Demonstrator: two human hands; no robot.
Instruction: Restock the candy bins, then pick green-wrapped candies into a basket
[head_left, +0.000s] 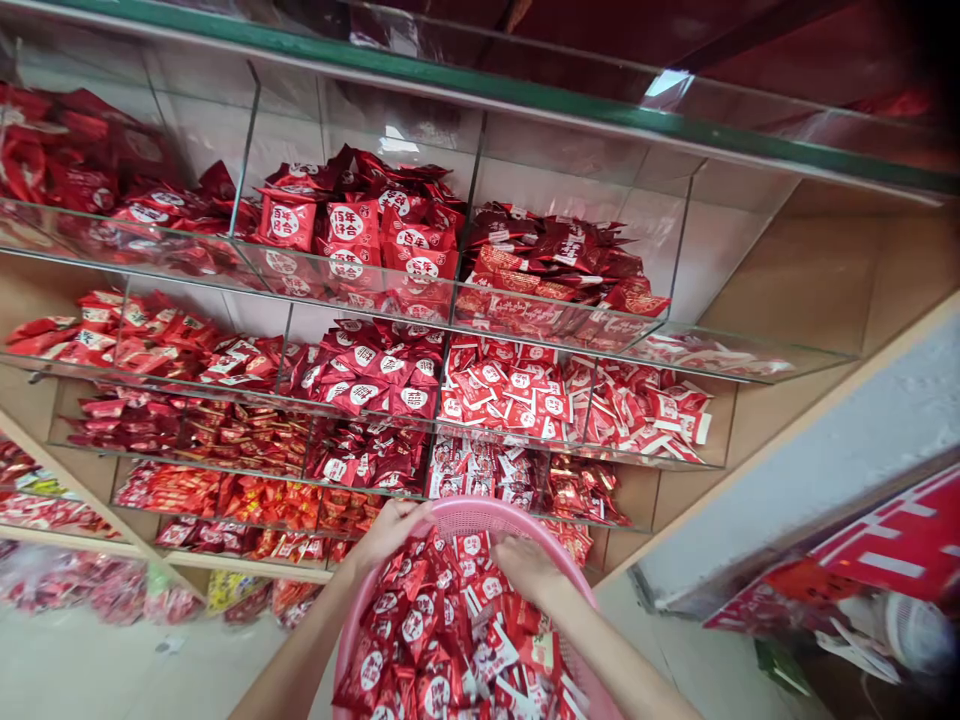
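The pink basket (480,514) of red packets (420,622) sits between my outstretched arms (304,635), left hand (391,532) clasping its rim, right hand (526,570) curled over the packets; whether it pinches any, I cannot tell.

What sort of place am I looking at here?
Probably a sweet or party-favour shop, or its stockroom: glass shelves split into compartments, heaps of small red packets largely grouped by design, and a pink basket piled with similar wrapped pieces.
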